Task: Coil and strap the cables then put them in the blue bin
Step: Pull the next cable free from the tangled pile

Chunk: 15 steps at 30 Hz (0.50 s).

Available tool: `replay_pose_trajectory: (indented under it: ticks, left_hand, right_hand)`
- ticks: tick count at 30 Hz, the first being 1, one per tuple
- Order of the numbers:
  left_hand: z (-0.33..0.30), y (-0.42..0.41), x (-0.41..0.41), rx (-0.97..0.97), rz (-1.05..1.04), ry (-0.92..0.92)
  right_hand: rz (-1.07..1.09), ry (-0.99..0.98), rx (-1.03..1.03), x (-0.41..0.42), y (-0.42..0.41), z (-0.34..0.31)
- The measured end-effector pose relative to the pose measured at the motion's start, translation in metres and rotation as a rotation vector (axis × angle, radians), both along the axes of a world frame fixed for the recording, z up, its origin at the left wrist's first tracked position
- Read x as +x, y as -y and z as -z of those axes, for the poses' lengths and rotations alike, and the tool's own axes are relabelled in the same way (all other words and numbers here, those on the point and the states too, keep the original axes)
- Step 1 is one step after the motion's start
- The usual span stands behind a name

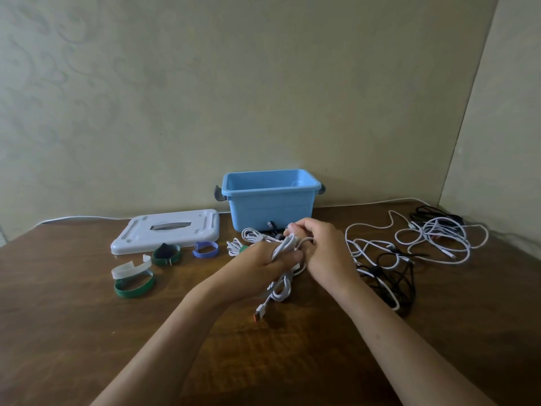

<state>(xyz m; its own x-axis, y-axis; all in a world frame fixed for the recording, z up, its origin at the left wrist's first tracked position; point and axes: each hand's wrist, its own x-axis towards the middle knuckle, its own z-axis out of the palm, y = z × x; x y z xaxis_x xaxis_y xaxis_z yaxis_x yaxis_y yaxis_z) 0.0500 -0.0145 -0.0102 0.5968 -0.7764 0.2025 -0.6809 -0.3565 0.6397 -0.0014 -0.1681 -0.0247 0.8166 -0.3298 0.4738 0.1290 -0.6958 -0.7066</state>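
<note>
Head view: left hand (265, 263) grips white cable (282, 284); right hand (322, 247) pinches it.

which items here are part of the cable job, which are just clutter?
Job: white cable gripped by left hand and right hand; blue bin; loose straps; tangled cables; coiled cable.
Lying about: bin lid.

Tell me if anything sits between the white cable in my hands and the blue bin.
Nothing tall blocks it. The white cable is held by the left hand and right hand just in front of the blue bin. Only some strapped cable bundles lie flat on the table between them, and the bin's top is open.
</note>
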Motion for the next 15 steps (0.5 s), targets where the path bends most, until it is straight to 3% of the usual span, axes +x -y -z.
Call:
replay_pose_trajectory:
  ticks: [5,8,15]
  left_hand:
    - [-0.003,-0.003,0.0,-0.045,0.009,-0.042]
    - [-0.005,-0.005,0.002,0.0,-0.032,0.038]
    - [0.0,-0.016,0.022,-0.055,-0.428,0.248]
  right_hand:
    - [-0.012,0.022,0.024,0.001,0.001,-0.001]
    - [-0.028,0.006,0.036,0.001,-0.001,-0.001]
    - [-0.047,-0.006,-0.073,-0.003,0.002,-0.007]
